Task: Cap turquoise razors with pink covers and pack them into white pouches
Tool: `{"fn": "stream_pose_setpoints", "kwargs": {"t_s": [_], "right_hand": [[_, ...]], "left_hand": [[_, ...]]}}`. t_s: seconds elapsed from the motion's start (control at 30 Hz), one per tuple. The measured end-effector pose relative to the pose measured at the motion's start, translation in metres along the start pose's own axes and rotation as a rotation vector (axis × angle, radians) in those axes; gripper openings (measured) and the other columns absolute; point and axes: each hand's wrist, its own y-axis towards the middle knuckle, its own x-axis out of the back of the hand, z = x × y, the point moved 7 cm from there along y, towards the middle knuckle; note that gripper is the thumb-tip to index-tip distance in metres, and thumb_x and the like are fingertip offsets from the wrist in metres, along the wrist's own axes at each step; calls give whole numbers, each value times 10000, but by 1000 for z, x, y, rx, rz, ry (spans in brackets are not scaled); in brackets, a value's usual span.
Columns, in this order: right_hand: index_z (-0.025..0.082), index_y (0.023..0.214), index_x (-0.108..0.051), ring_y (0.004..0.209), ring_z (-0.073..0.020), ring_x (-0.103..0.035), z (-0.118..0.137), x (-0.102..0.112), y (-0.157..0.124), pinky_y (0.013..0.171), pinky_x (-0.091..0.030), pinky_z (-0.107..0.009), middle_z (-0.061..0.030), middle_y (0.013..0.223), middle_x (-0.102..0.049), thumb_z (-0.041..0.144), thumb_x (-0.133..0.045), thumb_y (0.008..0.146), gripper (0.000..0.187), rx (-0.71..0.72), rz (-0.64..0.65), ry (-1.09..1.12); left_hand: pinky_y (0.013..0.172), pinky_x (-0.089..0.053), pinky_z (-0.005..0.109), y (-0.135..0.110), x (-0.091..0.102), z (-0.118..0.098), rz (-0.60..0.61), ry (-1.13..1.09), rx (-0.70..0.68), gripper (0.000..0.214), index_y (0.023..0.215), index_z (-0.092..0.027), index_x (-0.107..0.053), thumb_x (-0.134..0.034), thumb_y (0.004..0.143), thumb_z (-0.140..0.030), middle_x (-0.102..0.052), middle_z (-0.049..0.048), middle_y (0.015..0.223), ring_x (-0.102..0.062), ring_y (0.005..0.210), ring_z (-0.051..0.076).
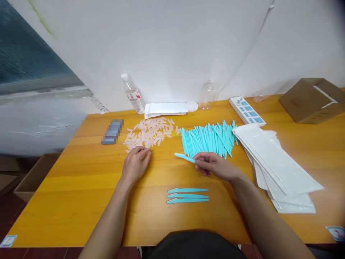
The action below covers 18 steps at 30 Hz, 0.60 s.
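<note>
- The right hand (212, 164) is grasping 1 blue stick (184, 157), pinching it by its right end between thumb and fingers, so that the left end is sticking out free.
- The long axis of this blue stick is running mostly left to right, and the free end is pointing leftward and slightly away from the person.
- That end is hanging between the 2 hands, well apart from the left hand (137, 161), which is resting to its left, close to the table (81, 187).
- The left hand is curling its fingers at the near edge of the scattered pink pieces (151, 131); whether the fingertips are pinching 1 of them, I cannot tell.
- Of the 2 hands, the left is sitting nearer to the pink pieces; from the free end of the blue stick, they are lying leftward and farther from the person.
- The blue pile (208, 138) is spreading just beyond the right hand, most of its long axes pointing away from the person.
- Nearer the person, 3 laid-out sticks (188, 196) are lying side by side, broader ends facing left.
</note>
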Motion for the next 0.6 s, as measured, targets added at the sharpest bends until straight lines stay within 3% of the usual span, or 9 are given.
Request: {"fn": "stream_pose_setpoints", "kwargs": {"t_s": [0.17,0.33,0.47,0.6], "right_hand": [[188,890,-578,526,-72,-412,-12,-26,10,478,-292,-222,44,676,-556,420,-636,873,240,-51,93,-119],[187,866,-576,512,-72,-371,-13,-24,12,470,-263,-227,53,659,-529,345,-574,881,158,-52,88,-222],[191,854,-570,518,-79,-379,-13,-22,13,481,-284,-225,63,626,-497,331,-566,876,142,-42,77,-261],[195,852,-557,520,-80,-372,-12,-24,13,483,-285,-223,72,618,-475,338,-560,879,146,-27,98,-240]], "left_hand": [[852,-496,351,39,-18,-12,-28,141,-10,301,1106,-209,-758,-554,957,-374,-694,96,1024,-639,961,249],[846,-484,382,66,-39,-18,117,273,-42,283,977,-203,-775,-524,960,-332,-713,111,973,-637,946,283],[860,-471,392,65,-34,-22,121,247,-36,316,1096,-165,-737,-464,973,-267,-698,138,986,-632,958,289],[812,-477,338,37,-26,-33,167,-178,1,334,1231,-171,-652,-463,987,-299,-659,87,939,-618,860,216]]}}
